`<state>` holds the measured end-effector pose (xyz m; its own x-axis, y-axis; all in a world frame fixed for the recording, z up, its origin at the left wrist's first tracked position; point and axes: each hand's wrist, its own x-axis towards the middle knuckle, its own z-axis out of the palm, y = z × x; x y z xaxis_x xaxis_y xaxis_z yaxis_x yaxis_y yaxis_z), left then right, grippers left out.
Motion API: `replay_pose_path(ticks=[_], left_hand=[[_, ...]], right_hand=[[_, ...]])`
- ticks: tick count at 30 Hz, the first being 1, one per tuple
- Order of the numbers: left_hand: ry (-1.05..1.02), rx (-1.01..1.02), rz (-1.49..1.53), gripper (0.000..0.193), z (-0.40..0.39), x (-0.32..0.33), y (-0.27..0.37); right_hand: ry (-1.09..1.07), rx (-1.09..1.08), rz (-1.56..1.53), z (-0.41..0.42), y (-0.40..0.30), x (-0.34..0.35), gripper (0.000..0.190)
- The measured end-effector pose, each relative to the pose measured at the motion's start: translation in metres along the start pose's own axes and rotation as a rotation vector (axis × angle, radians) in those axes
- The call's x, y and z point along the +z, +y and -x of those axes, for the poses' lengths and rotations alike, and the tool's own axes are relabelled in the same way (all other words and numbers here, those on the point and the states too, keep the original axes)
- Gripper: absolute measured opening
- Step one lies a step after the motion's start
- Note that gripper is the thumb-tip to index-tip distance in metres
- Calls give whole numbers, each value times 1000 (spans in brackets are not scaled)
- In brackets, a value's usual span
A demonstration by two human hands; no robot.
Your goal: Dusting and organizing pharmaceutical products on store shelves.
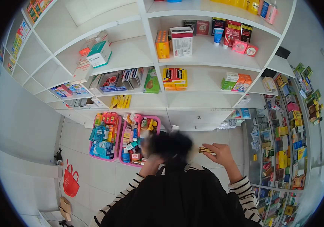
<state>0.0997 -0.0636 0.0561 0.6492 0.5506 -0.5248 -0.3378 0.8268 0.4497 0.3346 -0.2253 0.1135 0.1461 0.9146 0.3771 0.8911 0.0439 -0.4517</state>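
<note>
My right hand (221,153) grips a small gold-and-dark striped item (207,150), perhaps a hair clip, between thumb and fingers. My left hand (151,165) is raised at the lower edge of the right-hand pink basket; its fingers are partly hidden by a blurred black shape (173,146), perhaps hair, so what it holds cannot be told. Two pink plastic baskets stand side by side on the floor. The left basket (120,136) holds blue bottles and red and yellow boxes. In the right basket (158,124) are mixed bottles, tubes and small cartons.
White shelving (207,63) with boxed products spans the front, above white drawers (197,116). A glass display case (272,185) full of cartons stands at right. A red bag (70,181) and an open cardboard box (65,208) lie at left, near a dark cable.
</note>
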Motion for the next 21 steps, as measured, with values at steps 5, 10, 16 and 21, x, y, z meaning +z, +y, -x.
replay_pose_path(ticks=[5,10,16,21], left_hand=[[-553,-41,119,47,-17,24,-9],[-268,19,-35,47,-23,25,-19],[-41,102,-95,52,10,85,-17],[156,49,43,43,-30,16,-39]], right_hand=[[-24,-58,-6,-8,30,-16,32],[-47,-116,15,-9,40,-26,31],[-93,-108,-76,8,54,-26,29],[-151,-17,-149,8,62,-28,29]])
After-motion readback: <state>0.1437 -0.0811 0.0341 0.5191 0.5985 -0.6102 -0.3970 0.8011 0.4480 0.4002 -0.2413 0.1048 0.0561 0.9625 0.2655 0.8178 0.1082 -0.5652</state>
